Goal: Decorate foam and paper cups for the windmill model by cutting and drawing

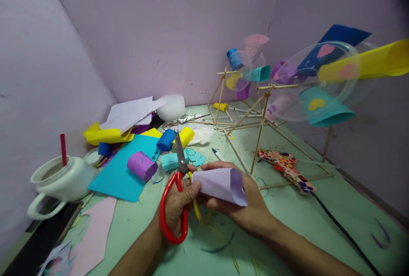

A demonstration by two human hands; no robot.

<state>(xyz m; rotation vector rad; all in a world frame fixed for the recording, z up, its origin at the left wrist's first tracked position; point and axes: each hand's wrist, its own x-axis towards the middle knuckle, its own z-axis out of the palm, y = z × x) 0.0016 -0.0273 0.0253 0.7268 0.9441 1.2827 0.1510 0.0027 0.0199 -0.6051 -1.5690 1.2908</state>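
Lilac paper tube (214, 183), smooth, open-ended, between bare fingers (223, 165).

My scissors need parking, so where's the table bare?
The table is mostly bare right of the cord, and narrowly between cord and right forearm. Crowded: left, around pot, blue sheet and purple roll; back right, around stick frame.

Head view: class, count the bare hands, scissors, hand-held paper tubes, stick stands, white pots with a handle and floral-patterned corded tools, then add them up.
Hands: 2 (left hand, right hand)
Scissors: 1
Held lilac paper tube: 1
Stick stands: 2 (front stand, rear stand)
White pot: 1
Floral-patterned corded tool: 1
Total: 8
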